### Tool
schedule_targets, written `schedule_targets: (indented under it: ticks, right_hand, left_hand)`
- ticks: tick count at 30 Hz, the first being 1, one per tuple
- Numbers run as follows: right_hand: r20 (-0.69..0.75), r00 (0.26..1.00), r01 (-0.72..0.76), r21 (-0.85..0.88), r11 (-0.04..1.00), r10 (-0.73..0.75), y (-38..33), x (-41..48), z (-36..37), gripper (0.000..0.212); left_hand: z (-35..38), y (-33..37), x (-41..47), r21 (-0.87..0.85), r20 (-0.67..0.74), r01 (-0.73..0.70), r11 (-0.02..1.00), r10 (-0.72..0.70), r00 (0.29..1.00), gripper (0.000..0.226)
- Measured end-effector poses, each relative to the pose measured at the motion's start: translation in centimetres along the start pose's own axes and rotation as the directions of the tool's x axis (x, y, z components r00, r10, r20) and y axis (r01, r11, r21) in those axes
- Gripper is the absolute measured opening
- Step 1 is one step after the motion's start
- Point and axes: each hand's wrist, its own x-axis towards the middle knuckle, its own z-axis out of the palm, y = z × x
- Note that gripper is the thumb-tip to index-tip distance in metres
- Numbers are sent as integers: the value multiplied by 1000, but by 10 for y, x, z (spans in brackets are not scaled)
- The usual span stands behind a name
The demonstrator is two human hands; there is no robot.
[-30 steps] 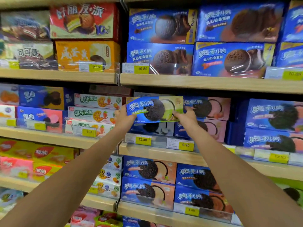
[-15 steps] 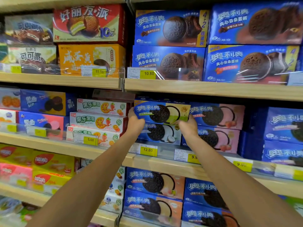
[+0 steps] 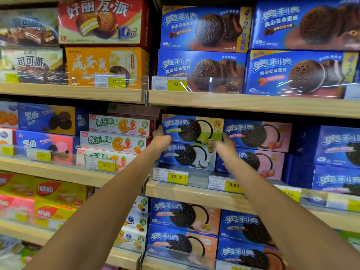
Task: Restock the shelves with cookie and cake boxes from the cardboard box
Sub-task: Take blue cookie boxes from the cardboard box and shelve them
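**While the grip holds, 1 box [image 3: 192, 129] tops the stack**

The left hand [image 3: 160, 140] clasps the left end of the box, and the right hand [image 3: 224, 146] pinches its lower right corner. Between them it lies atop a coconut box [image 3: 187, 155] under the grip, beside 2 pink boxes [image 3: 257, 134] right of the right hand: placed, I'd say, but not released. The cardboard box is out of view, so what remains I can't tell. Fingertips behind are hidden.
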Motion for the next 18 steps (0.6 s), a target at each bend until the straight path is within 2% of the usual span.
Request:
schedule_targets:
  ticks: [2,5,7,10,12,14,16,18]
  right_hand:
    - [21,1000,-6,-3,1000,6,-1,-3,-3,38]
    - [67,998,12,62,998,-16,-2,-10,-9,30]
    - [113,993,23,80,997,-31,1,-12,-15,34]
    - [183,983,10,38,999,-17,5,-16,-23,45]
    - [128,992,-6,33,999,1,10,-17,-30,52]
    - [-12,999,39,1,999,-39,15,-19,-38,53]
    - [-164,975,122,-172,977,-151,21,-20,-52,51]
    - [-244,952,114,-281,953,-186,29,-19,-69,52]
  left_hand:
    - [3,6,-12,2,30,-6,1000,6,1000,27]
    - [8,5,-16,34,9,-60,998,60,998,43]
    - [9,5,-23,74,18,-83,994,82,996,53]
    - [15,4,-32,215,66,-113,970,101,993,44]
    - [26,4,-40,386,103,-156,909,126,987,54]
    - [46,4,-51,471,156,-230,852,177,972,63]
    - [68,5,-61,526,242,-354,773,263,934,67]
    - [84,8,-67,608,321,-450,654,316,893,67]
